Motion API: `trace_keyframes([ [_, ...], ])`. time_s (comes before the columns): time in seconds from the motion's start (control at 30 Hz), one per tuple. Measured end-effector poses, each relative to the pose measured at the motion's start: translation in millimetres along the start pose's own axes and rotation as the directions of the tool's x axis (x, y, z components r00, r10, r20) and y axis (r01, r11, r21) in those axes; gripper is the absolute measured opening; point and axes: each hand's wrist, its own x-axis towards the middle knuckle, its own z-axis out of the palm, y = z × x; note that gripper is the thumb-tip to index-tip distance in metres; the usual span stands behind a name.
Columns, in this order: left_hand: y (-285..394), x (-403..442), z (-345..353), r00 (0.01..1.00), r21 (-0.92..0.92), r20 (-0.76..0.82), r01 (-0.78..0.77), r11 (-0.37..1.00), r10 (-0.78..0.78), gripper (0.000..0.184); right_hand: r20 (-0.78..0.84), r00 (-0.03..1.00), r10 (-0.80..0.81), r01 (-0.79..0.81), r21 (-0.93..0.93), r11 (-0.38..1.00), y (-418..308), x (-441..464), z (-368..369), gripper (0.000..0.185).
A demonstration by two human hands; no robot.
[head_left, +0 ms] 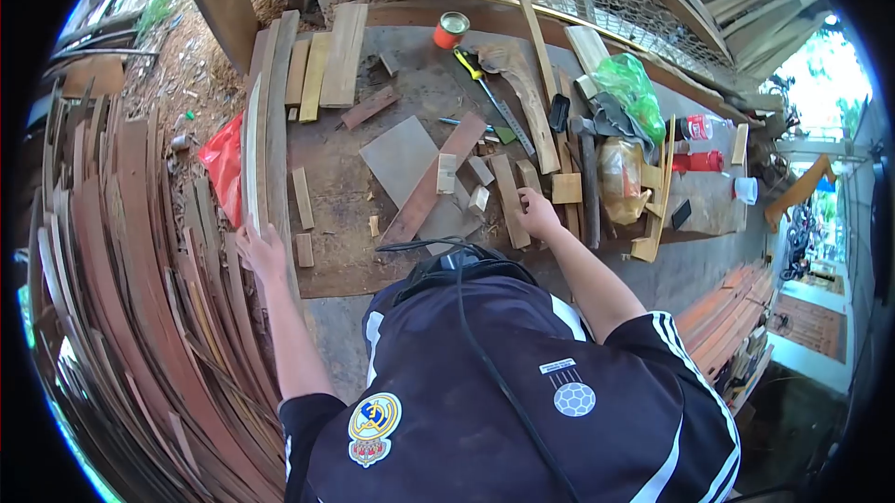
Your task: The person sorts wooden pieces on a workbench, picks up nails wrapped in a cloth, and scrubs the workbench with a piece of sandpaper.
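Observation:
My left hand (pixel 262 251) rests on the near end of a long pale strip of wood (pixel 252 163) at the bench's left edge, its fingers spread over the wood. My right hand (pixel 538 214) is at the near end of a short wood block (pixel 529 177), its fingers bent around that end. Just left of it lies a longer board piece (pixel 509 200). Between my hands are a reddish board (pixel 433 181) lying across a grey square sheet (pixel 399 156), and small pale blocks (pixel 479 199).
A red tin (pixel 451 29), a yellow-handled tool (pixel 469 63) and a curved wood piece (pixel 522 97) sit toward the back. Green plastic bag (pixel 632 93), bottles (pixel 699 161) and a white cup (pixel 745 190) stand right. Long planks (pixel 140 223) are stacked left of the bench.

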Motion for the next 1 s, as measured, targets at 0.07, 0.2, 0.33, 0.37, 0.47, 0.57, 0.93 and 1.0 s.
trace_keyframes([
  [0.07, 12, -22, 3, 0.999, -0.051, -0.013, -0.049, 0.997, 0.049, 0.054, 0.018, 0.999, 0.042, -0.04, -0.105, 0.994, 7, -1, 10, 0.056],
  [0.2, 40, -64, 4, 0.966, -0.12, 0.026, -0.254, 0.96, 0.258, 0.044, 0.088, 0.987, 0.137, -0.111, -0.252, 0.961, -7, -2, 20, 0.069],
  [0.33, 64, -94, 7, 0.888, -0.256, 0.163, -0.383, 0.888, 0.43, 0.038, 0.097, 0.985, 0.141, -0.103, -0.323, 0.941, -14, 10, 29, 0.062],
  [0.37, 72, -99, 6, 0.871, -0.306, 0.199, -0.381, 0.872, 0.45, 0.037, 0.09, 0.985, 0.145, -0.109, -0.327, 0.939, -18, 10, 27, 0.058],
  [0.47, 101, -104, -3, 0.853, -0.455, 0.234, -0.327, 0.828, 0.466, 0.031, 0.162, 0.963, 0.216, -0.198, -0.121, 0.973, -13, 21, 22, 0.044],
  [0.57, 138, -97, -16, 0.905, -0.595, 0.16, -0.231, 0.77, 0.395, 0.027, 0.346, 0.903, 0.254, -0.38, 0.368, 0.849, -17, 29, 1, 0.04],
  [0.93, 260, -83, -30, 0.903, -0.76, 0.088, -0.212, 0.615, 0.419, 0.057, 0.146, 0.884, -0.444, 0.313, 0.52, 0.795, -199, 7, -47, 0.04],
  [1.0, 266, -78, -54, 0.909, -0.796, 0.203, -0.062, 0.602, 0.363, 0.067, 0.28, 0.801, -0.529, 0.314, 0.556, 0.77, -232, -11, -45, 0.046],
])
